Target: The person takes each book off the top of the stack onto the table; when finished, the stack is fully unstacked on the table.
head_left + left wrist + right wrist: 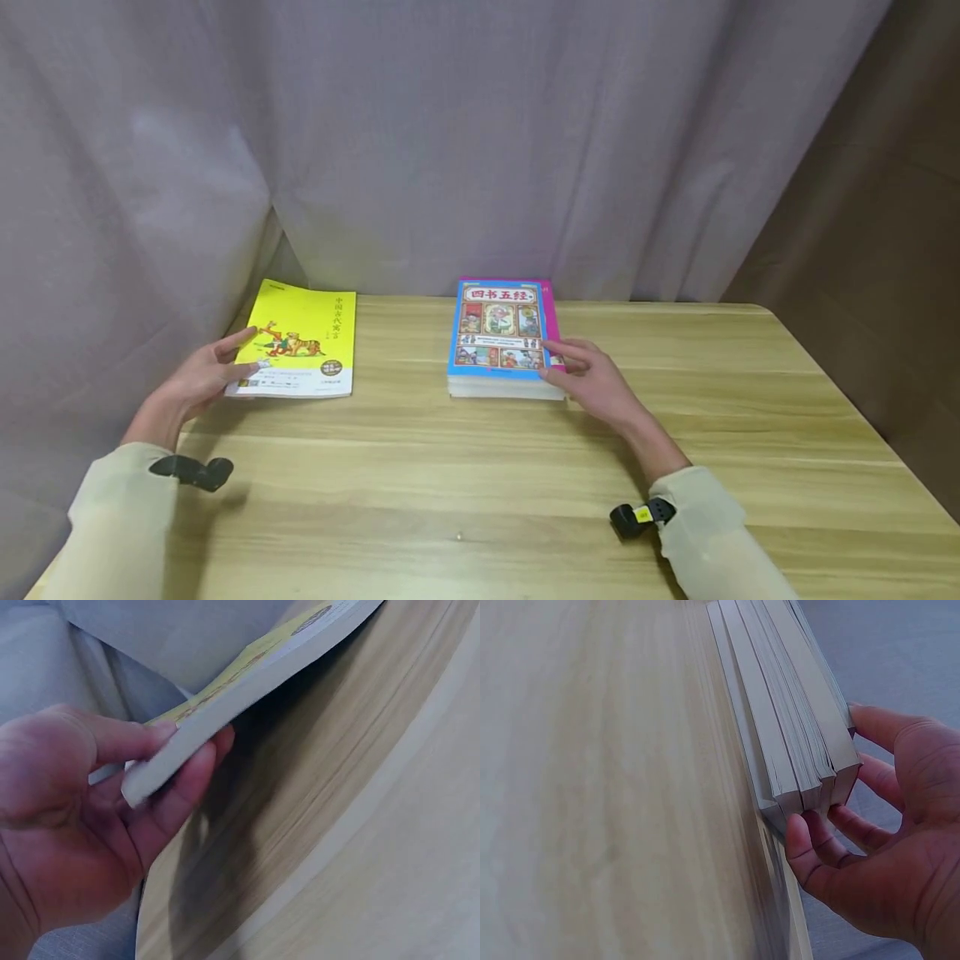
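My left hand [204,377] pinches the left edge of a yellow paperback book [300,321] with a tiger picture on its cover. In the left wrist view the thumb lies on the cover of the book [247,694] and the fingers are beneath; the held edge is raised off the table. My right hand [600,385] touches the right side of a stack of books [498,321], topped by a blue-bordered one with a pink cover behind it. Seen from the right wrist, thumb and fingers rest against the side of the stack [780,712], near its corner.
The wooden table [405,483] extends between and in front of the books. A grey curtain [450,150] hangs along the table's back and left side. At the right, the table edge [847,404] borders a dark brown cloth [885,250].
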`<state>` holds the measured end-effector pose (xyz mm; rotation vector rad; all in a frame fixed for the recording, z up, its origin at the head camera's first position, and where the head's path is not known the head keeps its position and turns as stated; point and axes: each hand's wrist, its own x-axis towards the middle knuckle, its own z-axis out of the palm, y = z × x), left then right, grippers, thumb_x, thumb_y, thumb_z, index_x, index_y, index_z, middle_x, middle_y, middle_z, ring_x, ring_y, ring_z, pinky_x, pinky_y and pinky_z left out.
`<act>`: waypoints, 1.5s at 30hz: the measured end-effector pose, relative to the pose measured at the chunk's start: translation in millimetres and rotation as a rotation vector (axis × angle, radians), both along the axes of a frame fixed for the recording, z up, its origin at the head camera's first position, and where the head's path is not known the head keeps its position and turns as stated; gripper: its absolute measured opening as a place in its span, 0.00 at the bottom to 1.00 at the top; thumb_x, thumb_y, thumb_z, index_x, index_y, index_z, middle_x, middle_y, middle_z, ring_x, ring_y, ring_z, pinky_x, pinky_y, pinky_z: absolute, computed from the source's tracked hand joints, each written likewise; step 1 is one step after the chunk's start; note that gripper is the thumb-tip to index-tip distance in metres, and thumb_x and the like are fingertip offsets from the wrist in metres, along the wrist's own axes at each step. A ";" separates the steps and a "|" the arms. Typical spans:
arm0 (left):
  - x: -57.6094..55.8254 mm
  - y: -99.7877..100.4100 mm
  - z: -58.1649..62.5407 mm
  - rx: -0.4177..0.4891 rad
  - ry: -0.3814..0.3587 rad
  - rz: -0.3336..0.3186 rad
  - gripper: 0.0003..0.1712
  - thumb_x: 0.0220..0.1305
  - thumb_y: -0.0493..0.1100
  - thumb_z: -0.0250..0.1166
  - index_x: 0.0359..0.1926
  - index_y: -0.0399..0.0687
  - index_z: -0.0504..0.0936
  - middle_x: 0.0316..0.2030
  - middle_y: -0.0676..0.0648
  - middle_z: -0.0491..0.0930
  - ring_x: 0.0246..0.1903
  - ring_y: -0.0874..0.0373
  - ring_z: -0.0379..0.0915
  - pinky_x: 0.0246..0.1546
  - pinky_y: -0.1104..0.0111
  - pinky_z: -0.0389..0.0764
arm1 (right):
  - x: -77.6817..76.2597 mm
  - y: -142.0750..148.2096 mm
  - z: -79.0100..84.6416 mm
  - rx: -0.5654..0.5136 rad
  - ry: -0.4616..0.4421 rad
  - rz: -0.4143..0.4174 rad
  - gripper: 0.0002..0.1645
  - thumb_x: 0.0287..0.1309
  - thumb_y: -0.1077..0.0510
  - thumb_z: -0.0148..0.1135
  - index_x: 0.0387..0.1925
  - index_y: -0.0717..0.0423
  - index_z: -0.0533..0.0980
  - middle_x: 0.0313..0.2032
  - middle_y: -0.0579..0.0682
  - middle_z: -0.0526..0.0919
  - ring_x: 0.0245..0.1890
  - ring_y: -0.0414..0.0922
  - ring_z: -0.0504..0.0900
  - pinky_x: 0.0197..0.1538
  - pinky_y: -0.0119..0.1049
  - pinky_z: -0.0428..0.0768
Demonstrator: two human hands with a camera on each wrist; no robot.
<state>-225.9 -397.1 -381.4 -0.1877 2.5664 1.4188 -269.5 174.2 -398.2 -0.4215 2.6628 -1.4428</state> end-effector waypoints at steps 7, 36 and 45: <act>-8.7 -6.4 0.2 -0.088 -0.082 0.091 0.45 0.81 0.45 0.58 0.85 0.55 0.40 0.79 0.21 0.34 0.52 0.35 0.76 0.54 0.53 0.83 | 0.3 2.4 0.3 0.016 -0.001 -0.012 0.36 0.71 0.43 0.68 0.75 0.47 0.72 0.79 0.63 0.59 0.70 0.69 0.72 0.59 0.55 0.85; -10.8 4.3 -6.5 -0.608 0.148 0.151 0.36 0.71 0.42 0.58 0.73 0.23 0.64 0.68 0.16 0.64 0.64 0.17 0.63 0.65 0.30 0.68 | -2.1 -0.2 -5.0 -0.009 -0.007 -0.005 0.35 0.70 0.45 0.69 0.75 0.44 0.73 0.79 0.62 0.60 0.68 0.70 0.72 0.55 0.50 0.88; -26.4 102.7 13.3 -0.432 0.338 -0.004 0.31 0.78 0.47 0.59 0.74 0.35 0.71 0.58 0.25 0.81 0.49 0.32 0.85 0.46 0.49 0.86 | -1.5 -0.8 -3.0 -0.010 -0.010 -0.007 0.35 0.70 0.44 0.69 0.75 0.43 0.73 0.79 0.61 0.59 0.69 0.68 0.73 0.54 0.48 0.88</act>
